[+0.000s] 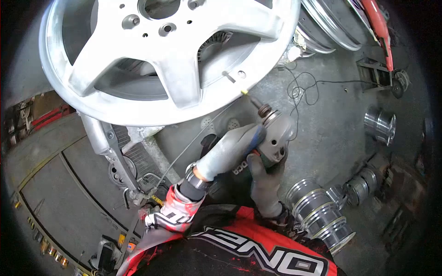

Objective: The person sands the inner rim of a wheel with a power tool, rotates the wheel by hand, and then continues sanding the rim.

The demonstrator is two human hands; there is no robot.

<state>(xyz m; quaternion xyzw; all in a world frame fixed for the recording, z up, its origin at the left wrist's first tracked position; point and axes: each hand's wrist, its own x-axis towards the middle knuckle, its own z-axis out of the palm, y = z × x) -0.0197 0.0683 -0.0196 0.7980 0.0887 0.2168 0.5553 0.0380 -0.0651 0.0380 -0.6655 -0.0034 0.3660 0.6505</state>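
Note:
A large silver alloy wheel (179, 83) with broad spokes fills the upper left. Just below its right rim I hold an angle grinder (276, 142) fitted with a narrow shaft attachment (254, 101). The attachment's yellowish tip overlaps the wheel's lower right edge in this view. My left hand (232, 149), in a grey glove, is closed on the near side of the grinder's head. Lower down, my right hand (268, 181), also gloved, grips the grinder's body from below. Its fingers are partly hidden behind the tool.
A metal stand (99, 135) shows beneath the wheel's left side. Several polished rims (317, 211) lie at the lower right, and another rim (380, 124) rests farther right. A black cable (301, 92) loops over the grey floor. More wheel rims (329, 23) lean at the top right.

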